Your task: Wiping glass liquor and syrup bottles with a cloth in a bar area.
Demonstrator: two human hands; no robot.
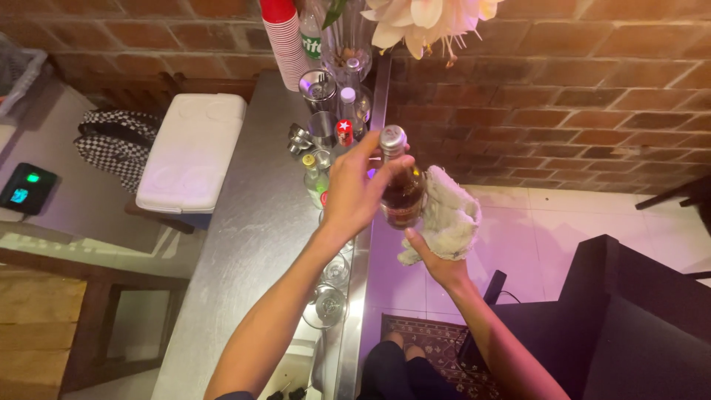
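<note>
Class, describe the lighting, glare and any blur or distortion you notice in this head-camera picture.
Head view: dim, warm light overall, with a pink-purple cast on the floor and counter edge; soft glare on the steel counter; the bottle cap catches a highlight; wide-angle distortion stretches the arms and bends the brick wall; the left hand and cloth look slightly soft.

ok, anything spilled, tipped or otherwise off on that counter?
Nothing stands out. The left hand grips the dark bottle near its neck while the right hand presses a crumpled cloth to it. The glasses and shaker tins on the steel counter stand upright; no spill visible.
</note>
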